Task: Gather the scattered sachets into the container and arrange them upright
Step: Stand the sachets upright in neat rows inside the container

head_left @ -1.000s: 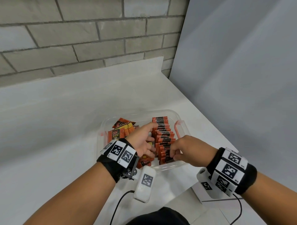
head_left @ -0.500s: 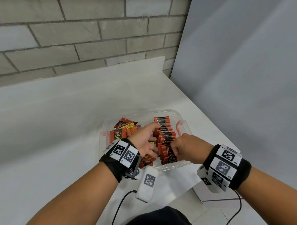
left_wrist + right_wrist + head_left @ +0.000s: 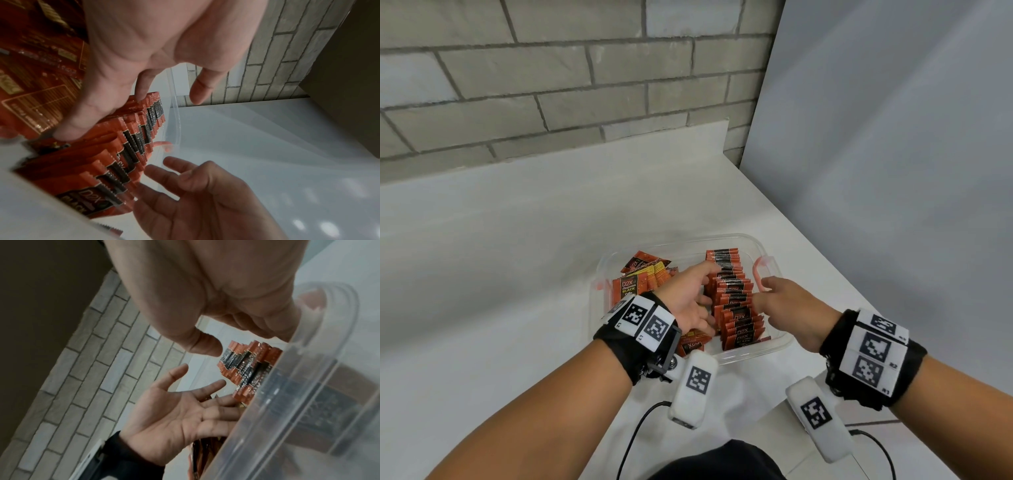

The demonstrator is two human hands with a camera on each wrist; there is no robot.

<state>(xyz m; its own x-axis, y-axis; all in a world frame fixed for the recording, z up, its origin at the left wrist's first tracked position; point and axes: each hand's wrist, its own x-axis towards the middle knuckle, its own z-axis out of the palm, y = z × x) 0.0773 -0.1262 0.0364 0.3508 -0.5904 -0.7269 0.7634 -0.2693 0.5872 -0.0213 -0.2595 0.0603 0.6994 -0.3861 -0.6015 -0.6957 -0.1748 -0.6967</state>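
A clear plastic container (image 3: 763,245) holds a row of upright red sachets (image 3: 732,298) on its right side. Several loose sachets (image 3: 643,274) lie jumbled on its left side. My left hand (image 3: 698,291) presses straight fingers against the left face of the row (image 3: 131,146). My right hand (image 3: 774,298) is spread, empty, along the row's right side, inside the container wall (image 3: 308,386). In the left wrist view the right hand (image 3: 195,194) shows an open palm facing the sachets. In the right wrist view the left hand (image 3: 176,415) also shows a flat palm.
The container stands on a white table (image 3: 517,274) near its right edge, with pink latches (image 3: 758,274) at both ends. A brick wall (image 3: 551,85) runs behind and a grey panel (image 3: 893,171) stands to the right. Cables (image 3: 633,431) hang near my wrists.
My right hand, curled at the near end of the row, has straightened its fingers and moved farther along the row's right side. My left hand stays against the left side.
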